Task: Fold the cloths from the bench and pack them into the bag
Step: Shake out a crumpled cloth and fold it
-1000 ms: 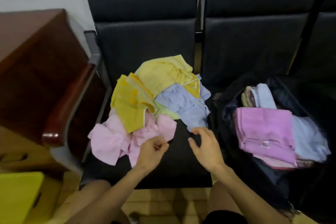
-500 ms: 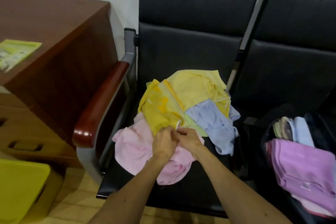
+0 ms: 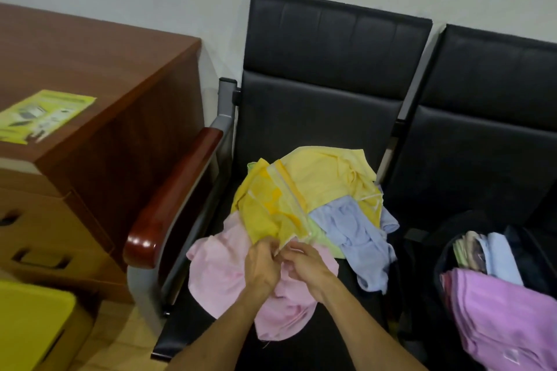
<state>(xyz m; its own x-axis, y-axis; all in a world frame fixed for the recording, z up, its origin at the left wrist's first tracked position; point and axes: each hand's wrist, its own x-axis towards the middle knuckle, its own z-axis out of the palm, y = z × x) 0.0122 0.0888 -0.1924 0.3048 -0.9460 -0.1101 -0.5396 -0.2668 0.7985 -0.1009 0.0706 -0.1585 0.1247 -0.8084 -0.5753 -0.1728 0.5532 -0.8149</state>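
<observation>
A second ago my hands were apart, the right one loose by the light blue crumpled cloth [image 3: 358, 235]; now my left hand [image 3: 262, 265] and right hand [image 3: 304, 265] have met at the near edge of the pile on the black padded worktop [image 3: 343, 289]. Both seem to pinch the near corner of the deep yellow cloth [image 3: 265, 211], where it overlaps the pink terry cloth [image 3: 217, 274] lying under my wrists. I judge that the next fold is starting. The black fabric bag [image 3: 419, 253], already part filled, sits well off to the right.
</observation>
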